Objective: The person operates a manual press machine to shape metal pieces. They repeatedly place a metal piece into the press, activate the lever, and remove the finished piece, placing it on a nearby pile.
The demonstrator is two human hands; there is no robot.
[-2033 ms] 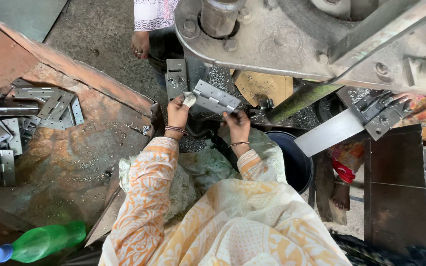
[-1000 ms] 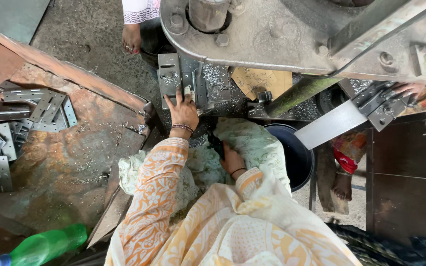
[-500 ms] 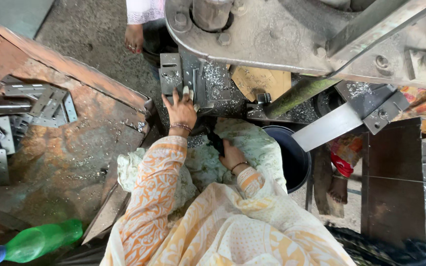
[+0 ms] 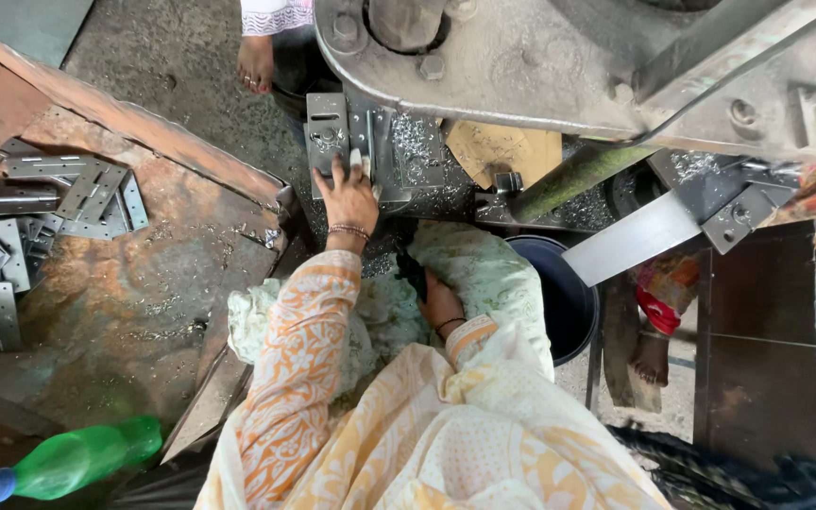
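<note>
A flat grey metal hinge plate (image 4: 344, 161) is being pressed on the press bed by the spread left hand (image 4: 349, 196), nothing clasped, while at 5 o'clock the right hand (image 4: 439, 300) lies in pale cloth (image 4: 484, 274), its grip not visible; careful alignment is probably needed next.

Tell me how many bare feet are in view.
2. One foot stands on the floor at the top, beyond the machine bed; another foot is at the right, beside the dark bucket. More may be hidden.

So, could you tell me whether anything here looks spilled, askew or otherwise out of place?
Yes: metal shavings are strewn over the press bed beside the left hand, a green plastic bottle lies on its side by the rusty tray, and the hinge plates lie in a jumbled heap.
</note>
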